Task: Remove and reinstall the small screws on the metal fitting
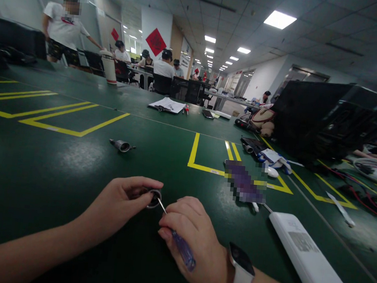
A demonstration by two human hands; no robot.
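My left hand (122, 199) is closed round a small round metal part (154, 198), pinched between thumb and fingers just above the green table (41, 168). My right hand (191, 241) grips a small screwdriver with a purple handle (182, 249); its thin shaft points up-left and its tip sits in the metal part. A white watch is on my right wrist. A second small metal cylinder part (121, 145) lies on the table further away, left of centre.
A long white device (310, 260) lies at my right. Beyond are a blurred purple object (242, 181), a white mouse, cables, black cases (322, 120), and papers (167, 105). Yellow tape lines mark the table. A person stands far left; several sit at desks behind.
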